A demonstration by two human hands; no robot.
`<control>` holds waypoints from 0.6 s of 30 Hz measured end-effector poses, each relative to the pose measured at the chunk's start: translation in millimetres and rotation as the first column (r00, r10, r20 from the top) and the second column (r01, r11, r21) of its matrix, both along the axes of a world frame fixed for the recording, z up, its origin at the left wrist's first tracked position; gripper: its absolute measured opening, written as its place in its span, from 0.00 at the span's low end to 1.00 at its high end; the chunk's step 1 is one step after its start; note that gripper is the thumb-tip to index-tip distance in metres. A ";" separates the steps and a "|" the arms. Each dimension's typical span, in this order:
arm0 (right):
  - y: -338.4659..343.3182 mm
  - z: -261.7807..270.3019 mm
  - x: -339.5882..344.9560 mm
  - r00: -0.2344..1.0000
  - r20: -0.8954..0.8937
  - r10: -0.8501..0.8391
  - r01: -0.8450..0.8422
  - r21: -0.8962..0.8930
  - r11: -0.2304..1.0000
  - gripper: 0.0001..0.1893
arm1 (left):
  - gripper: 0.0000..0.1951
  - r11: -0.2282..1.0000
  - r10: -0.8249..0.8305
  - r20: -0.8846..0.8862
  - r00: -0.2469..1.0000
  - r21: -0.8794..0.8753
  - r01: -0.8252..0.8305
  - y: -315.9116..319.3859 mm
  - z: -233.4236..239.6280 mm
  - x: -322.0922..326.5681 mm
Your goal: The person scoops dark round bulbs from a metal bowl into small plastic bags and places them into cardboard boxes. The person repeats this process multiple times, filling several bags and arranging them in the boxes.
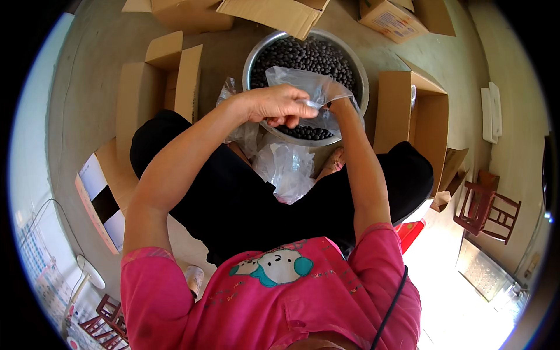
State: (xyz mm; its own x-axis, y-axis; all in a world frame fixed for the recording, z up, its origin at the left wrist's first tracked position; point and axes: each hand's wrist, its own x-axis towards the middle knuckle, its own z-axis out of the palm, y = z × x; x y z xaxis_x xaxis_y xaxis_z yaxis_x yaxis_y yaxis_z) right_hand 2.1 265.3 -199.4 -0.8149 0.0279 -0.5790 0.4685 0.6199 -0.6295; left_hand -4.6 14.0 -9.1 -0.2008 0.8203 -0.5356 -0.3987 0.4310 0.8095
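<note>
A wide metal basin (364, 83) on the floor holds many small dark oval pieces (306, 54), which look like nuts or dried fruit. Over the basin, my left hand (286, 106) pinches the rim of a clear plastic bag (297, 78) between thumb and fingers. My right hand (334, 92) is inside the bag's mouth, seen dimly through the film; its fingers and anything in them cannot be made out. More crumpled clear plastic bags (286, 168) lie between my legs, against the near side of the basin.
Open cardboard boxes stand at the left (188, 83), the right (393, 109) and beyond the basin (271, 15). Another box (389, 22) is at the upper right. A dark red wooden chair (479, 210) is at the far right, and a white-topped carton (98, 197) lies at the left.
</note>
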 end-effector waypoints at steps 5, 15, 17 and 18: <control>-40.2 34.6 6.5 0.978 -0.036 -0.207 0.174 -0.416 0.893 0.12 | 0.13 0.980 0.185 0.022 0.983 0.069 -0.186 1.3 -11.2 -1.6; -37.2 72.8 -6.0 0.877 -0.464 -0.121 0.032 -0.195 0.980 0.19 | 0.15 0.781 0.623 -0.082 0.778 0.011 -0.624 -3.6 -28.6 -44.5; -28.4 82.7 -12.5 0.823 -0.558 -0.103 -0.060 -0.265 0.962 0.17 | 0.16 0.803 0.590 -0.151 0.793 0.004 -0.596 -2.0 -29.1 -44.5; -27.3 99.5 -12.2 0.839 -0.541 -0.059 -0.067 -0.210 0.975 0.15 | 0.16 0.817 0.566 -0.198 0.801 0.005 -0.576 -0.4 -31.3 -44.9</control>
State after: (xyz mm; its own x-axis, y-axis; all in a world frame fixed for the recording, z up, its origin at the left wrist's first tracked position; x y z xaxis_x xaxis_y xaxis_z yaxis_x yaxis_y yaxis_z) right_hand -10.1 238.0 -99.9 -0.9982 -0.0478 -0.0365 0.0116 0.4434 -0.8962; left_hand -49.5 13.5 -40.4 -0.7215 0.4979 -0.4811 -0.4342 0.2159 0.8746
